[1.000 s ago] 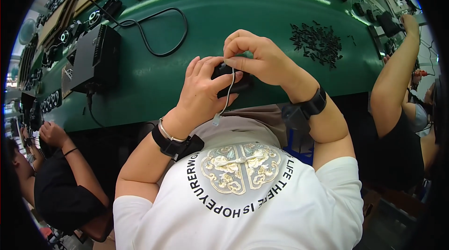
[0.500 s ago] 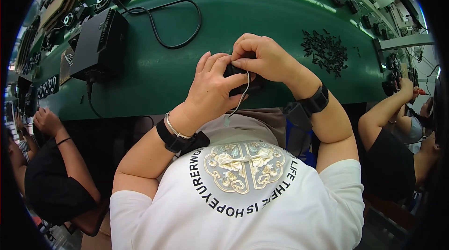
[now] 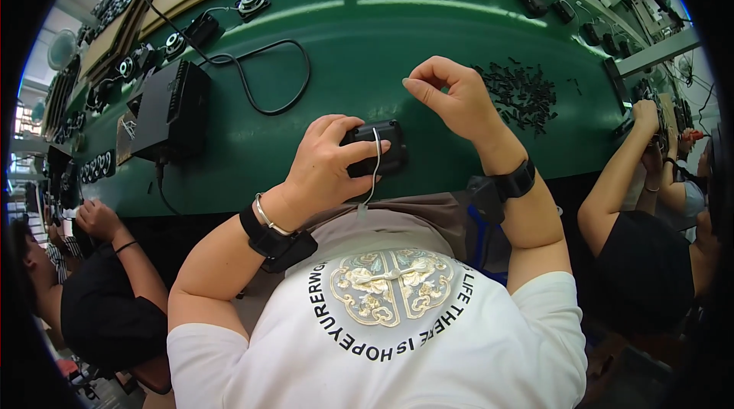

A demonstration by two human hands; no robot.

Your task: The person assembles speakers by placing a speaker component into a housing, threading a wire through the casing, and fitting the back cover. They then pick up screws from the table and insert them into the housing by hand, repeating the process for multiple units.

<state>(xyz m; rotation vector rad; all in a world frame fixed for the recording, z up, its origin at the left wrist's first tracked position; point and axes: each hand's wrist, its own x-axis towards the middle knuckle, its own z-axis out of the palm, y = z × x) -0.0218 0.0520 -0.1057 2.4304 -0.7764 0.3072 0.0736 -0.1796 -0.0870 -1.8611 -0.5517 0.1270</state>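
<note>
My left hand [image 3: 325, 155] is closed round a small black plastic box [image 3: 393, 140] at the table's near edge, thumb and fingers along its left side. A thin white cable [image 3: 376, 158] runs over the top of the box and hangs down toward my lap. Up and to the right, apart from the box, is my right hand [image 3: 456, 99]. Its fingers are curled, with thumb and forefinger brought together; whether something tiny sits between them I cannot make out. Beside this hand lies a loose heap of small black pieces [image 3: 524, 95].
On the green table [image 3: 352, 50] stands a black power unit [image 3: 172, 111] at left, with a looped black cord [image 3: 306, 65] beyond it. Round speakers [image 3: 251, 2] lie farther back. Co-workers sit at both sides; one's hand [image 3: 98, 218] rests at the left edge.
My right hand has come off the black box and moved right, toward the heap. The left hand has shifted down and left with the box, now more exposed.
</note>
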